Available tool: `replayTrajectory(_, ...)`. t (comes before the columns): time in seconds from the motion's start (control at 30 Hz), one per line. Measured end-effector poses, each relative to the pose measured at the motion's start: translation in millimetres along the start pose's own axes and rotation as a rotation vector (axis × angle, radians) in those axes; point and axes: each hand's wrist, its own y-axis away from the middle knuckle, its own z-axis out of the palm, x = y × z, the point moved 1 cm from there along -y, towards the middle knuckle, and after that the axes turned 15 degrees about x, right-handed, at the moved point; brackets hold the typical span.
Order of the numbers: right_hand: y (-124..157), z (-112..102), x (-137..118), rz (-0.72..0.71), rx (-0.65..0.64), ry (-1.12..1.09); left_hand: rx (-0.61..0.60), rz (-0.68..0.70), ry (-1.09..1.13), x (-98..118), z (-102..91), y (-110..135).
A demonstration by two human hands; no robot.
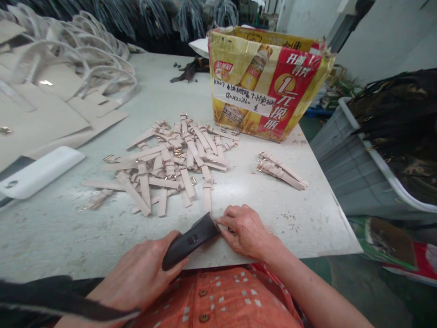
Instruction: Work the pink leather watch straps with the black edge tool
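Note:
My left hand is closed round a black strap-like piece with a small slot near its middle. It is tilted up to the right, just above the table's front edge. My right hand is at the far end of this piece, its fingers pinched together on something small that they mostly hide. Beyond my hands lies a loose heap of short beige straps with gold buckles. To the right, a few more buckled straps rest side by side in a small bundle.
A yellow and red carton stands at the table's back right. Beige panels with looped handles are piled at the left, near a white plastic piece. Right of the table, a grey bin holds dark material.

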Motion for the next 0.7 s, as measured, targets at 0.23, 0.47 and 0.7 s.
replayTrajectory(0.23,-5,-7,-8,-0.012,-0.135,0.121,-0.133,-0.044,-0.008,4,-3.6,-2)
replayTrajectory(0.47,-6,-12,-7,-0.020,-0.173,0.140,-0.203,-0.087,-0.138,7,1.3,-3)
replayTrajectory(0.7,6,-16,2,0.011,-0.164,0.032,-0.254,-0.089,-0.171,17,-3.9,-5)
